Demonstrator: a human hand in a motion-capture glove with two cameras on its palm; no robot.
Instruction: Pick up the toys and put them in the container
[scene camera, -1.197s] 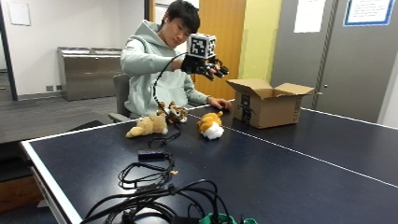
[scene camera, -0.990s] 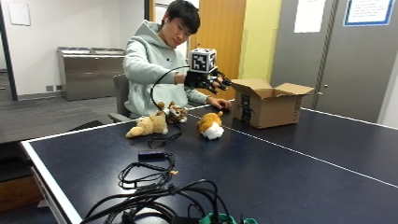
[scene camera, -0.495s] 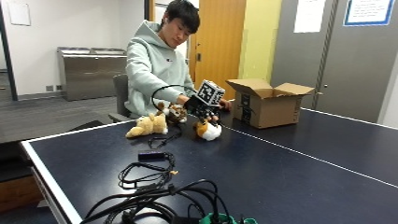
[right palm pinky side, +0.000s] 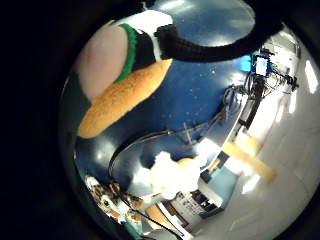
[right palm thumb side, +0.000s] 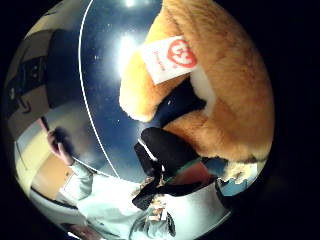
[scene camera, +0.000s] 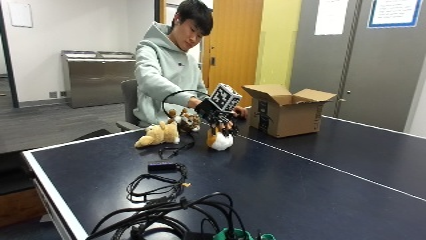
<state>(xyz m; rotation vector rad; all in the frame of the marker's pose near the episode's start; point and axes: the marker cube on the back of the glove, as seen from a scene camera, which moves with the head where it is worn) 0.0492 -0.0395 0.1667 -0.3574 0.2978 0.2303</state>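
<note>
An orange and white plush toy (scene camera: 219, 140) stands on the dark blue table (scene camera: 319, 180) in front of the person. My gloved right hand (scene camera: 217, 116) sits on top of it, fingers curled down round its head. The toy still rests on the table. Up close, its orange fur (right palm thumb side: 225, 100) with a white and red tag (right palm thumb side: 167, 57) fills the thumb side palm view, and its orange fur (right palm pinky side: 125, 97) lies against a finger in the little finger side view. A tan plush (scene camera: 158, 135) and a brown plush (scene camera: 187, 120) lie just left of it. The open cardboard box (scene camera: 286, 111) stands to the right.
A white line (scene camera: 319, 165) runs across the table. A small black device (scene camera: 162, 166) and a tangle of black cables (scene camera: 166, 210) lie near the front edge. The person's bare left hand (scene camera: 239, 112) rests on the table beside the box.
My hand came down from chest height onto the orange plush and its fingers have closed round the toy's top. The toys and the box have not moved.
</note>
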